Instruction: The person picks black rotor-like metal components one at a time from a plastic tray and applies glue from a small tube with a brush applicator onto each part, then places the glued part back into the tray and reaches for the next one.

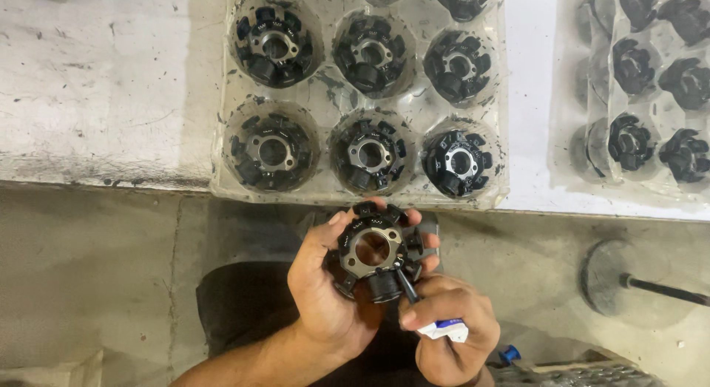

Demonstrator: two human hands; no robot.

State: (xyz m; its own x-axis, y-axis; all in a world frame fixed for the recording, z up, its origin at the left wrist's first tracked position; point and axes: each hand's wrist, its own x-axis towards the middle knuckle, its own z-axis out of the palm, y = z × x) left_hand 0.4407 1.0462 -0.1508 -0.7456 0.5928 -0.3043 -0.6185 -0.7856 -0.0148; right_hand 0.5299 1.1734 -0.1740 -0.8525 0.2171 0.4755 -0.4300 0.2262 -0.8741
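Stator core (373, 250), a round black part with radial poles and a grey metal hub ring, sits cupped in the left hand (325, 283), off the desk's near edge and above the person's lap. Its flat face is turned up towards the camera, so its axis runs roughly along the line of sight. The left fingers (425, 243) are curled over the far rim and the thumb presses the near-left side, so that hand is clamped on the core.

The right hand (451, 324) lies just below and to the right, fingers pinched together on a small white-and-blue tube (444, 329) whose dark nozzle (405, 283) points up-left and touches the core's lower right rim, beside the hub.

On the desk, along its near edge, a clear plastic tray (325, 91) holds more such cores in round pockets; a second tray (592, 99) lies to the right.
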